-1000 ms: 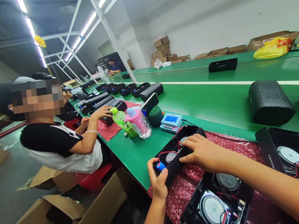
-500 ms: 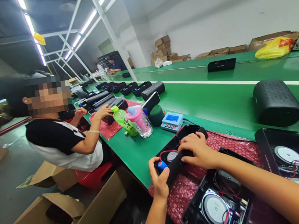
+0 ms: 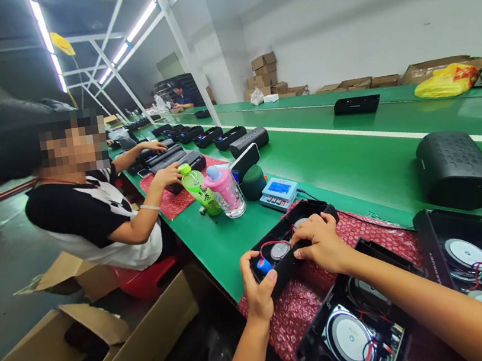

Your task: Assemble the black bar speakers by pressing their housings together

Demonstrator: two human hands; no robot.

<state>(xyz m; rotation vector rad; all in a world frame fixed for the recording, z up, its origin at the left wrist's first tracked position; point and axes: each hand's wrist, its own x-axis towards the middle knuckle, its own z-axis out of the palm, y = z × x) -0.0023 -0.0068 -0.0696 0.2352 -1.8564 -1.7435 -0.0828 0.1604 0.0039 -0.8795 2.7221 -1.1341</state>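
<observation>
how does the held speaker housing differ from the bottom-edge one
The held speaker housing is narrower than the bottom speaker housing. The held one shows a blue cylinder; the bottom one, a circuit board. The left hand and right hand grip the held one; neither grips the bottom one. Both are black and open.

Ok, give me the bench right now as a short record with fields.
Left hand: holding the left end of the open black housing
Right hand: on the housing's near rim
Inside housing: blue cylinder, red wire, round driver
Beyond housing: blue device with lit screen
Nearer, right: larger open speaker unit
Left of device: pink-topped cup, green-capped bottle
</observation>
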